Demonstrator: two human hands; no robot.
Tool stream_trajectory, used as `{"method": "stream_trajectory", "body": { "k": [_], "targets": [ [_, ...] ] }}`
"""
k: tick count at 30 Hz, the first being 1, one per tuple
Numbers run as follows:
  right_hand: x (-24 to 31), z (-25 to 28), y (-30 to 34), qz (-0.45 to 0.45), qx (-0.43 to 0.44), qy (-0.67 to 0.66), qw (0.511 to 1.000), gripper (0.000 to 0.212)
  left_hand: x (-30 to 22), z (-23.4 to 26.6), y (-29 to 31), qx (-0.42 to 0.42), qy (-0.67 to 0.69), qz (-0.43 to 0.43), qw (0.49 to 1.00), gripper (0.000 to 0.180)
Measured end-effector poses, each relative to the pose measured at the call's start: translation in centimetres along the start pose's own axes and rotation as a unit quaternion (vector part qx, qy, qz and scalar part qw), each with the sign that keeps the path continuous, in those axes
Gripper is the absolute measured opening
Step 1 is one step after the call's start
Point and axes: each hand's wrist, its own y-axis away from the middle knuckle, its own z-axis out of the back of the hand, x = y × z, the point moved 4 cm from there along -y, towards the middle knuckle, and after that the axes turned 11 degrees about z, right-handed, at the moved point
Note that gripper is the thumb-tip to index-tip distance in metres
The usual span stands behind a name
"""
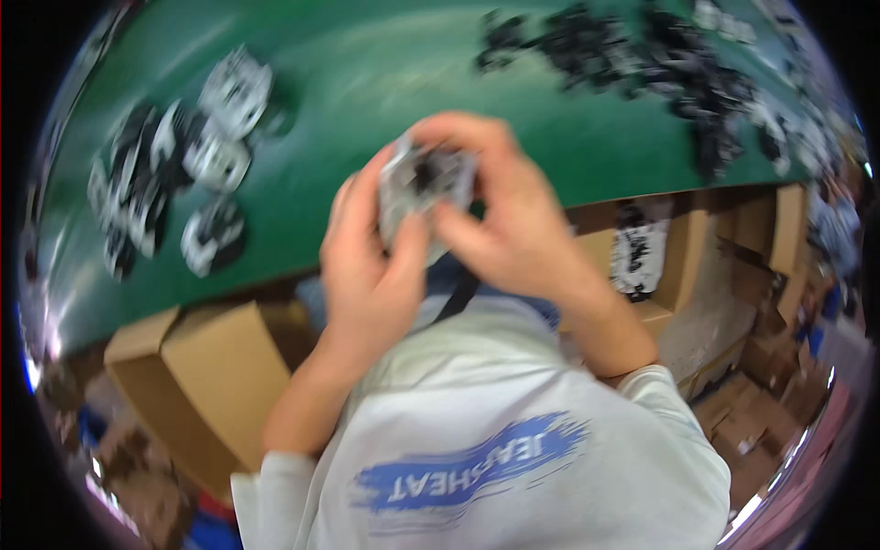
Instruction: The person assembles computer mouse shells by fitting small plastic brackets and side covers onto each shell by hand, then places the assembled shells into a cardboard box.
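Note:
Both my hands hold one small grey and black plastic part (pixel 423 180) above the near edge of a green table (pixel 367 82). My left hand (pixel 371 261) grips it from below and from the left, with the thumb up against its face. My right hand (pixel 500 211) wraps over its top and right side, fingers curled on it. The picture is blurred, so the part's shape is unclear.
A cluster of similar grey and black parts (pixel 179 174) lies on the table's left. A heap of black parts (pixel 642 64) spreads along the far right. Cardboard boxes stand below the table at left (pixel 215 376) and right (pixel 678 257).

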Motion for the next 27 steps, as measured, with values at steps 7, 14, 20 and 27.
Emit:
{"method": "stream_trajectory", "body": {
  "k": [7, 14, 20, 27],
  "targets": [
    [0.8, 3.6, -0.2, 0.113, 0.064, -0.035, 0.991, 0.066, 0.0, -1.3, 0.3, 0.24, 0.388, 0.204, 0.866, 0.065],
    [-0.2, 7.4, 0.5, 0.062, 0.149, -0.109, 0.981, 0.08, 1.6, -2.2, -0.9, 0.222, 0.421, 0.232, 0.848, 0.067],
    [-1.7, 22.5, 5.3, 0.01, -0.257, 0.524, 0.812, 0.038, -0.2, -3.0, -1.8, 0.254, 0.457, 0.291, 0.801, 0.075],
    [-4.9, 26.8, 7.4, -0.102, -0.149, 0.656, 0.733, 0.028, -1.6, -3.1, -2.0, 0.291, 0.556, 0.284, 0.725, 0.074]
  ]
}}
